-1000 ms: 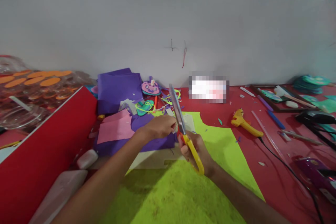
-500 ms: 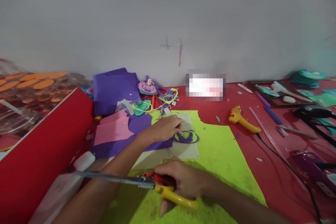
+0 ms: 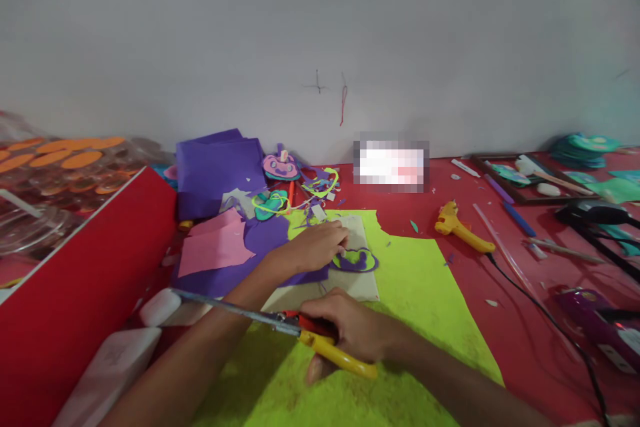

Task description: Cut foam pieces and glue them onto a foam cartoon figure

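My right hand point(image 3: 347, 330) is closed through the handles of a pair of scissors point(image 3: 320, 340) with one red and one yellow grip. The blades look shut and reach left across my left forearm. Further off, my left hand point(image 3: 323, 245) has its fingers pinched at the left edge of a small purple felt outline cutout point(image 3: 356, 260) with yellow-green felt showing inside it. The cutout lies over a cream sheet point(image 3: 357, 290), which rests on a large yellow-green felt sheet point(image 3: 415, 293). Part of its left edge is hidden by my fingers.
Purple sheets point(image 3: 217, 173) and a torn pink piece point(image 3: 215, 243) lie to the left. A yellow glue gun point(image 3: 465, 230) with a black cord is on the right, near a dark-framed tray point(image 3: 545, 200). A red panel point(image 3: 90, 287) and white box point(image 3: 107, 373) border the left.
My right hand has risen slightly with the scissors, and their blade tips have swung up and to the right. My left hand has barely moved.
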`<state>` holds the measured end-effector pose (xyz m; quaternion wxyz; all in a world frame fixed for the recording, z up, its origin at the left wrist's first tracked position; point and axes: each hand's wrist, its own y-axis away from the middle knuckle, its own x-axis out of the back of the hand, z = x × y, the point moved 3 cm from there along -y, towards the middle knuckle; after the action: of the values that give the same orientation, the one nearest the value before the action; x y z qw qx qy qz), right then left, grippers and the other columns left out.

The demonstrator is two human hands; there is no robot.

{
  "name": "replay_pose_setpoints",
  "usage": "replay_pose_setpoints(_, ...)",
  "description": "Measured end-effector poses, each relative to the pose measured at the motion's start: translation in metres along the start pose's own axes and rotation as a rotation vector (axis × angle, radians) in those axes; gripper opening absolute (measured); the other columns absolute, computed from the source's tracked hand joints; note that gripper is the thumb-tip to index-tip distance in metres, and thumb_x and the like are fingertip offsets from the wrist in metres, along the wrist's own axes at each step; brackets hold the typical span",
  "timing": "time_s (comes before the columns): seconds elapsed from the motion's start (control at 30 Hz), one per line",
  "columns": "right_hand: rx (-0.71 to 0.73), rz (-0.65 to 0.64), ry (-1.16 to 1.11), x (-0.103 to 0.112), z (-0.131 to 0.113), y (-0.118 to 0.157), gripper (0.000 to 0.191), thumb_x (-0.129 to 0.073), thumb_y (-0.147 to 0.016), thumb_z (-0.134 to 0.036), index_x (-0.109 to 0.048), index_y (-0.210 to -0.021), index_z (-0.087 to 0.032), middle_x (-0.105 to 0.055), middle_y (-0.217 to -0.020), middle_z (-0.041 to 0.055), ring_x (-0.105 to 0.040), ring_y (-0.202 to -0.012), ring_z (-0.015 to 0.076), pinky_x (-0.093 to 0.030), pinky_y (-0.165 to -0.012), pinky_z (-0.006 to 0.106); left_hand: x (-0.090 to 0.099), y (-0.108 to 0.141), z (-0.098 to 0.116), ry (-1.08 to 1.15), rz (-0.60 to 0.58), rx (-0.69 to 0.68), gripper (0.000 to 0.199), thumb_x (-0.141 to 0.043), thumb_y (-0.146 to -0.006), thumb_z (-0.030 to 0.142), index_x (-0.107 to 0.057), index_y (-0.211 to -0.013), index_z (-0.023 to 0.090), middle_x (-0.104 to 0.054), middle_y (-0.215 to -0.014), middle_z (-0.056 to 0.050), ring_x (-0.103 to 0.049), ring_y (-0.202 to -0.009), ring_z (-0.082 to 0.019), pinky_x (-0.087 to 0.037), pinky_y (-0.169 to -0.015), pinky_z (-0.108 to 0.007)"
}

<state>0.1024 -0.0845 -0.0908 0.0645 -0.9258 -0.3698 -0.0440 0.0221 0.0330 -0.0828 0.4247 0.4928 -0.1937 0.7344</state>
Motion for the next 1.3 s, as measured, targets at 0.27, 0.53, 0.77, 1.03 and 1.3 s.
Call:
replay_pose_setpoints(0.27, -0.001, -0.001, 0.035, 0.001, 0.001, 0.0, 0.055, -0.084, -0.077, -0.053, -0.041, -0.062, -0.021, -0.035, -0.058, -0.0087, -0.029, -0.055, 0.0084, -0.02, -0.046, 0.021, 0.005, 0.002, 0.006, -0.077, -0.029, -0.014, 0.015, -0.046, -0.093, 0.012, -0.059, -0.09, 0.018, -0.064, -0.102, -0.007, -0.058, -0.092, -0.021, -0.042, -0.08, -0.033)
replay_pose_setpoints(0.53, 0.055, 0.001, 0.021, 0.002, -0.002, -0.001, 0.053, -0.083, -0.077, -0.053, -0.043, -0.063, -0.021, -0.036, -0.059, -0.0089, -0.03, -0.056, 0.0084, -0.022, -0.047, 0.021, 0.004, 0.0, 0.007, -0.075, -0.001, 0.042, 0.011, -0.051, -0.09, 0.013, -0.061, -0.092, 0.018, -0.066, -0.103, -0.007, -0.062, -0.096, -0.023, -0.043, -0.078, -0.033)
replay_pose_setpoints(0.77, 0.057, 0.081, 0.012, 0.016, -0.002, 0.002, 0.054, -0.08, -0.077, -0.06, -0.043, -0.067, -0.022, -0.034, -0.062, -0.0086, -0.028, -0.057, 0.0089, -0.023, -0.049, 0.022, 0.027, 0.002, -0.003, 0.036, 0.19, 0.131, 0.016, -0.048, -0.091, 0.014, -0.063, -0.093, 0.019, -0.071, -0.101, -0.007, -0.062, -0.091, -0.021, -0.045, -0.081, -0.033)
replay_pose_setpoints(1.03, -0.018, 0.656, 0.187, 0.072, 0.003, 0.014, 0.052, -0.074, -0.078, -0.068, -0.051, -0.075, -0.022, -0.043, -0.062, -0.0058, -0.035, -0.054, 0.0109, -0.028, -0.048, 0.024, 0.036, 0.006, -0.063, -0.062, 0.484, 0.38, 0.022, -0.048, -0.095, 0.015, -0.068, -0.105, 0.016, -0.07, -0.103, -0.011, -0.066, -0.094, -0.024, -0.051, -0.086, -0.036)
replay_pose_setpoints(1.3, -0.053, 1.139, 0.494, 0.129, 0.033, 0.031, 0.038, -0.07, -0.085, -0.052, -0.05, -0.074, -0.022, -0.042, -0.062, -0.005, -0.038, -0.056, 0.0122, -0.032, -0.052, 0.025, 0.014, -0.004, -0.062, -0.117, 0.434, 0.333, 0.04, -0.057, -0.091, 0.012, -0.069, -0.129, 0.018, -0.066, -0.125, -0.013, -0.063, -0.118, -0.029, -0.05, -0.104, -0.041)
